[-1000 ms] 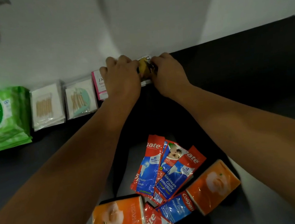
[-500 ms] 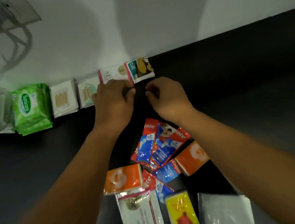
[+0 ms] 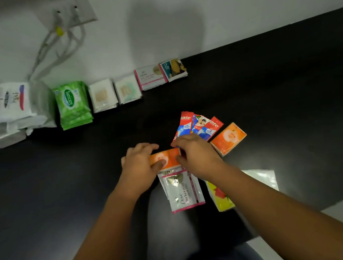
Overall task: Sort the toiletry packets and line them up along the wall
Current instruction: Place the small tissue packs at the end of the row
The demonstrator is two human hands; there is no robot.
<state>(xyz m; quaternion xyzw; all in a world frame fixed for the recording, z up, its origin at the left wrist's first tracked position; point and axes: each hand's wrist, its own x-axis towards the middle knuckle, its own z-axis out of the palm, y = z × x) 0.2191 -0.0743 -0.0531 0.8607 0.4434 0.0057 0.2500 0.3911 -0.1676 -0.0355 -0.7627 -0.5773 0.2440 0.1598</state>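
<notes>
Table: plain black. Wall: white. Dove packs: white, with a red-and-blue mark. Sanicare packs: green, with a white oval logo. Swab packets: pale, tan centres. Wall sachets: white, edged pink. End sachet: teal and yellow. Colgate sachets: red over blue and white. Orange packet and second orange packet: pale round motif on each. Dove sachet: white, pink border, gold top. Yellow packet: red motif

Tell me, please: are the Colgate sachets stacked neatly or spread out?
Spread out. The Colgate sachets lie in a loose fan on the black table, overlapping at different angles, their top ends apart.
</notes>
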